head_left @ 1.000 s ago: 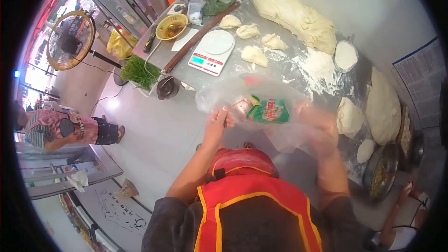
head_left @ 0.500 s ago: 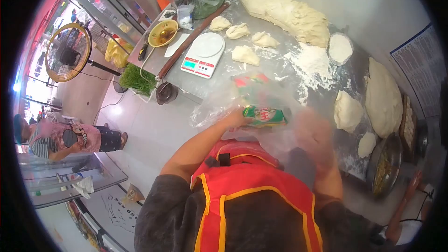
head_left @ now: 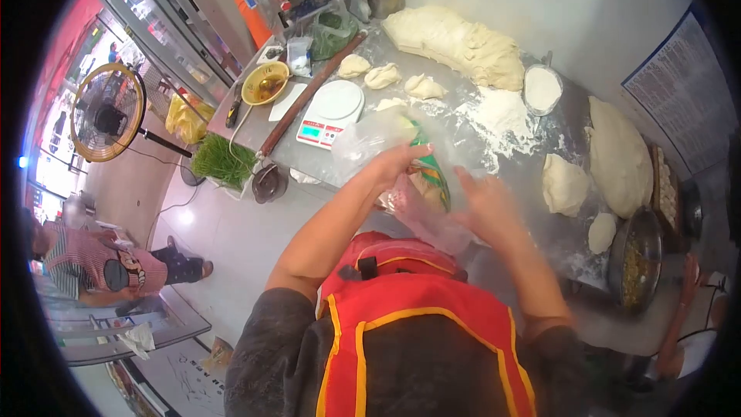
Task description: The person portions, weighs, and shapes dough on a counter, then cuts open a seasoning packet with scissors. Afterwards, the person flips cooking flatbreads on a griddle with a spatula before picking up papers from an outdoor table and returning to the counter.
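Note:
My left hand [head_left: 401, 164] is closed on a clear plastic bag [head_left: 357, 143] at the table's front edge. A green and yellow packet [head_left: 433, 177] shows inside or behind the plastic beneath its fingers, tilted. Pinkish crumpled plastic [head_left: 413, 205] hangs below it. To the right of the bag is my right hand [head_left: 492, 205], smeared by motion; whether it grips the plastic I cannot tell. Behind the bag, a white digital scale [head_left: 337, 100] and small dough pieces [head_left: 382, 76] sit on the floured metal table [head_left: 309, 156].
A large dough mass [head_left: 463, 46] lies at the back, near a flour bowl [head_left: 543, 89]. More dough [head_left: 617, 158] and a bowl of filling [head_left: 637, 262] are right. A rolling pin [head_left: 312, 93], greens [head_left: 222, 161] and a fan [head_left: 108, 112] are left. Another person [head_left: 108, 262] stands far left.
The green packet has turned from lying crosswise to standing more lengthwise in the bag. My right hand has moved up and left, closer to the bag. The view has shifted slightly.

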A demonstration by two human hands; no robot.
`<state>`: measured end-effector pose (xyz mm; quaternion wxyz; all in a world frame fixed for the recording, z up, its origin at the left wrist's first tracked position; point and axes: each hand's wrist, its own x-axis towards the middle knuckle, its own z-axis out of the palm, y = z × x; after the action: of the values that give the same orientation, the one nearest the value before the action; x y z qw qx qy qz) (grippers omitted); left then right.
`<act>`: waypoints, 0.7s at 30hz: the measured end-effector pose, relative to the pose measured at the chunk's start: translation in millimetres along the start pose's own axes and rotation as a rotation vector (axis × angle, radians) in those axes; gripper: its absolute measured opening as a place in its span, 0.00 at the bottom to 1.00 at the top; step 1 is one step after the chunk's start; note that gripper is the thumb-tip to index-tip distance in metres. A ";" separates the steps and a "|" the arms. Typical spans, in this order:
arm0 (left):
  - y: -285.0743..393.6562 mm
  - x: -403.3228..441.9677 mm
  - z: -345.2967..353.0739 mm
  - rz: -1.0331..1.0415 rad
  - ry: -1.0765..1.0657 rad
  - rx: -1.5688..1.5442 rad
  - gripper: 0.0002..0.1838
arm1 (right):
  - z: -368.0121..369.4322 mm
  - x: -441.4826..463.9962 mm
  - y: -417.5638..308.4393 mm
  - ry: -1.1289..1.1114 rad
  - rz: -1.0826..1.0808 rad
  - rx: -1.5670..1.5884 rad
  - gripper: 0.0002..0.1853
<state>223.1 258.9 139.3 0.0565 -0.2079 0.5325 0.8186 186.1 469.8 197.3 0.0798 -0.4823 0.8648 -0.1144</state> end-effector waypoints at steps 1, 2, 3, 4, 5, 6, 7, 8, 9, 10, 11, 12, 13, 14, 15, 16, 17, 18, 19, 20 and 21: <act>13.0 -6.5 1.4 -0.020 -0.011 -0.039 0.13 | 4.1 0.9 2.5 0.029 0.004 -0.005 0.41; 20.4 -11.2 -0.9 0.004 -0.049 -0.034 0.12 | 6.8 -0.6 5.0 0.044 -0.042 0.067 0.42; 27.7 -16.0 -4.8 0.030 -0.085 -0.029 0.11 | 8.4 -2.8 7.4 0.059 -0.092 0.137 0.42; 34.4 -20.0 -9.7 0.057 -0.119 -0.025 0.10 | 9.8 -3.9 8.1 0.074 -0.146 0.206 0.43; 39.5 -24.0 -15.5 0.080 -0.144 -0.198 0.09 | 12.4 -5.6 5.5 0.142 -0.173 0.215 0.41; 47.3 -30.3 -19.6 0.104 -0.169 -0.368 0.09 | 15.6 -6.9 1.6 0.213 -0.200 0.225 0.38; 54.3 -36.6 -20.2 0.128 -0.195 -0.539 0.08 | 19.2 -5.8 -0.8 0.283 -0.229 0.236 0.36; 56.7 -48.2 -17.6 0.176 -0.155 -0.415 0.09 | 29.4 0.6 5.3 0.311 -0.245 0.234 0.32; 65.7 -76.2 -2.0 0.222 -0.114 -0.290 0.10 | 46.1 10.0 16.8 0.339 -0.259 0.234 0.27; 64.5 -84.0 -0.1 0.219 -0.132 -0.279 0.11 | 55.5 16.8 19.9 0.358 -0.271 0.236 0.23; 63.2 -91.8 1.8 0.215 -0.150 -0.268 0.13 | 63.1 23.7 21.0 0.432 -0.227 0.238 0.21; 53.9 -85.1 -6.4 0.170 -0.229 -0.367 0.13 | 64.6 33.1 17.7 0.503 -0.183 0.239 0.19; 51.8 -88.2 -7.0 0.159 -0.247 -0.445 0.14 | 66.2 42.2 16.6 0.577 -0.139 0.240 0.17; 49.7 -91.3 -7.5 0.146 -0.264 -0.523 0.14 | 69.6 50.1 17.7 0.573 -0.130 0.282 0.14; 52.9 -104.9 -0.7 0.165 -0.218 -0.581 0.15 | 74.6 58.6 18.7 0.571 -0.121 0.326 0.12; 55.3 -118.2 5.5 0.182 -0.170 -0.640 0.15 | 81.5 65.9 19.2 0.564 -0.110 0.372 0.11; 57.4 -129.6 8.2 0.203 -0.155 -0.682 0.15 | 91.3 74.4 20.8 0.561 -0.103 0.406 0.10; 60.0 -140.8 9.0 0.225 -0.143 -0.724 0.15 | 101.2 83.3 23.7 0.558 -0.097 0.437 0.09; 61.6 -152.3 9.4 0.248 -0.131 -0.768 0.15 | 103.4 85.9 22.6 0.553 -0.091 0.467 0.08; 62.5 -164.7 8.3 0.311 -0.149 -0.756 0.15 | 104.5 86.4 23.0 0.560 -0.070 0.507 0.07; 62.4 -178.9 5.5 0.374 -0.165 -0.741 0.15 | 99.6 85.9 19.1 0.567 -0.049 0.548 0.07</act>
<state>364.3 260.3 265.8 -0.1292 -0.0479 0.2242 0.9648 150.4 394.2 94.0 -0.0392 -0.4131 0.7782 -0.4713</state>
